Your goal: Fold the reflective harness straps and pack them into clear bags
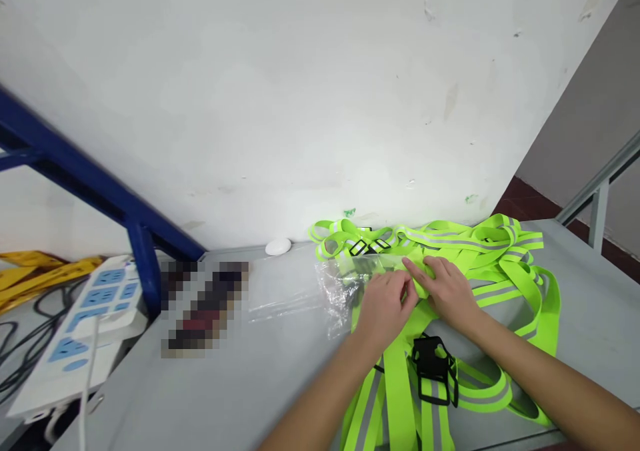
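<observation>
A tangle of neon yellow-green reflective straps [400,398] with grey stripes lies on the grey tabletop. Both hands meet over its middle. My left hand [384,304] is closed, its fingers curled and pinching the strap bunched between the hands. My right hand [449,292] grips the same bunch from the right, with the index finger reaching toward the left fingertips. A clear plastic bag [337,294] lies crinkled against my left hand's far side, partly over the straps. Below the hands rests a black plastic buckle [433,364] on a strap.
A white power strip [83,331] with cables and yellow webbing [50,268] lie at the left, behind a blue metal frame [100,188]. A white oval object [278,246] sits against the wall [280,104]. A pixelated patch hides something on the table's left part.
</observation>
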Available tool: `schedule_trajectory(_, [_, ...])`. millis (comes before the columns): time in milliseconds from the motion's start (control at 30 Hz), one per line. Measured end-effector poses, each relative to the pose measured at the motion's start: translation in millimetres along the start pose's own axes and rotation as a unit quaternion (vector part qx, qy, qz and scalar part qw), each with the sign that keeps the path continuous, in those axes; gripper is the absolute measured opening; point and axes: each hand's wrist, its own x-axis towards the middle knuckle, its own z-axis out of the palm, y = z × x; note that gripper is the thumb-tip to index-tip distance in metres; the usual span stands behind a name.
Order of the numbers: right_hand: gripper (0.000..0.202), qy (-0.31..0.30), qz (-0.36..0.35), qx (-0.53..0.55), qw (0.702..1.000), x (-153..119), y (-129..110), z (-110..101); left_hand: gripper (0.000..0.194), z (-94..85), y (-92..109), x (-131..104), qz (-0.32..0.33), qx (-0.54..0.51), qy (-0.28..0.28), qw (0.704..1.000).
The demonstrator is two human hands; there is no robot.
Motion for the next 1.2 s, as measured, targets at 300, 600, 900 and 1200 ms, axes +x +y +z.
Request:
schedule_trajectory(300, [0.075,0.032,0.075,0.042,0.996,1,17,-4,0.020,2.9,6,-8,0.004,0.122,0.040,0.992])
schedule_trajectory(600, [0.078,0.014,0.105,0.065,0.992,0,10,-8,0.016,12.4,6,-6,0.018,0.209,0.021,0.978])
schedule_trajectory(900, [0.069,-0.012,0.090,-0.006,0.996,5,0,-9,0.017,17.8,13,-8,0.057,0.159,0.050,0.984])
schedule_trajectory(1200, [0.066,-0.016,0.100,-0.006,0.995,2,13,-6,0.040,12.1,-5,-8,0.051,0.192,0.067,0.978])
